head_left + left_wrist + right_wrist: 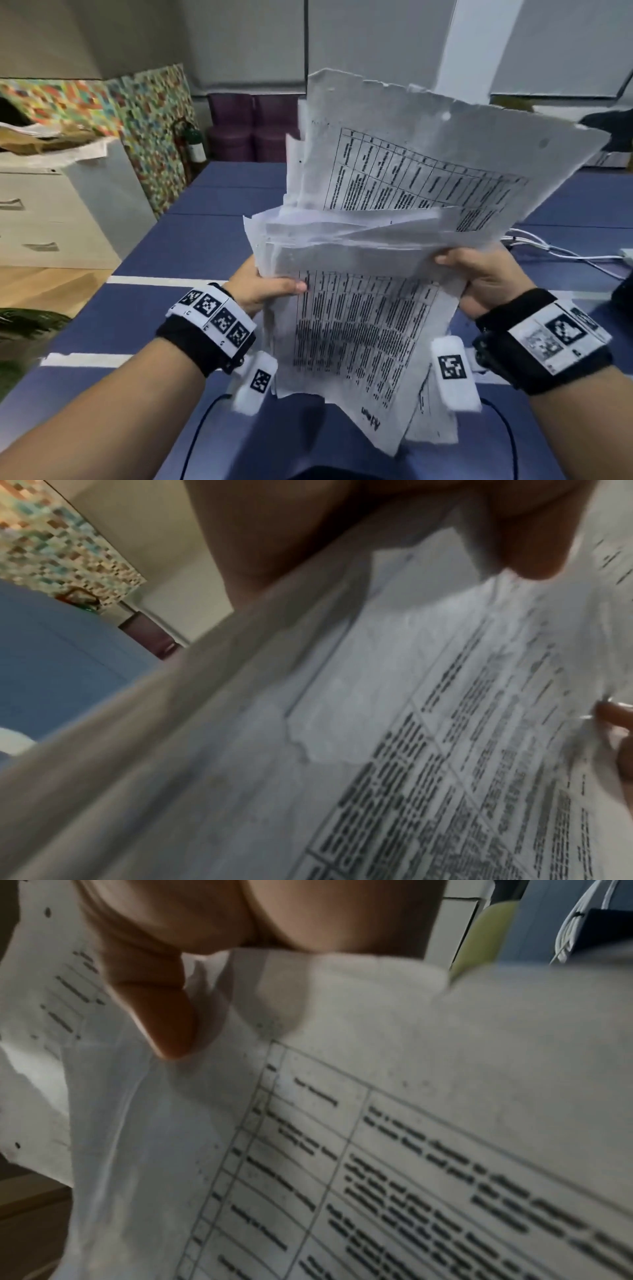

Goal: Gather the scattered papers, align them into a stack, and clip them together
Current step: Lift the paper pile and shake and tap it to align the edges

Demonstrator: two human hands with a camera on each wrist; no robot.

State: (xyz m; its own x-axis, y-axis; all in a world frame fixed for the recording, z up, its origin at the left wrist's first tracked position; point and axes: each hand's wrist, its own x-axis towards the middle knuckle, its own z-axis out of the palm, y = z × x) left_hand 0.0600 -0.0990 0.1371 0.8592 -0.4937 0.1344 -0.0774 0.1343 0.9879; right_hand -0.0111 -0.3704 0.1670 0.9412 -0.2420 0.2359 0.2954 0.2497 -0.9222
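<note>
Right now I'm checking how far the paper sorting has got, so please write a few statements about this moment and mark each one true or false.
1. Both hands hold the bundle of papers up off the blue table. True: the left hand grips its left edge and the right hand its right edge.
2. The sheets are squared into a neat stack. False: they fan out at differing angles, with uneven edges.
3. The top sheet carries a printed table. True.
4. A clip already fastens the papers. False: no clip is visible on them.
5. White cables lie on the table to the right. True.
</note>
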